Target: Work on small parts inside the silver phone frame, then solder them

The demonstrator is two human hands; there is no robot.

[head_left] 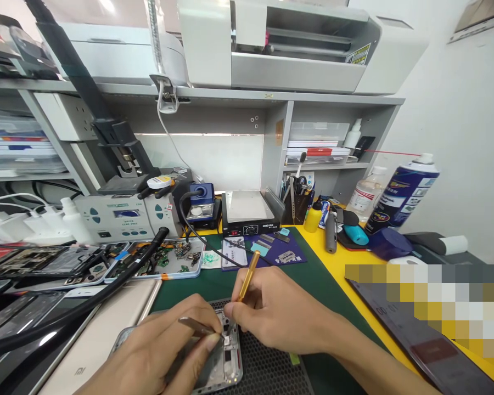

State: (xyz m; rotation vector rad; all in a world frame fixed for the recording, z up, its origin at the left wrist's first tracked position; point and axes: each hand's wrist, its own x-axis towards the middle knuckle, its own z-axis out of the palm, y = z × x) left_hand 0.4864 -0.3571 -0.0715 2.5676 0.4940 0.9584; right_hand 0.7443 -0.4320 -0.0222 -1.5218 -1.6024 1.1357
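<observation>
L hand (164, 345) pinches slim tweezers (197, 327) btwn thumb & forefinger, tips angled down right at the forefinger's end. R hand (280, 318) grips a gold-handled tool (247, 276) pen-style, fingers pressed together round it, handle rising up behind the knuckles, tip hidden just below the fingertips. Both sets of fingertips meet over an opened phone (226, 365), which lies directly under them on a black perforated mat (271, 367). Beyond the R knuckles: purple pad w/ blades (271, 249). Beyond the L fingers: parts tray (168, 260).

Bare left hand (156, 351), bare right hand (280, 312), no sleeves visible
</observation>
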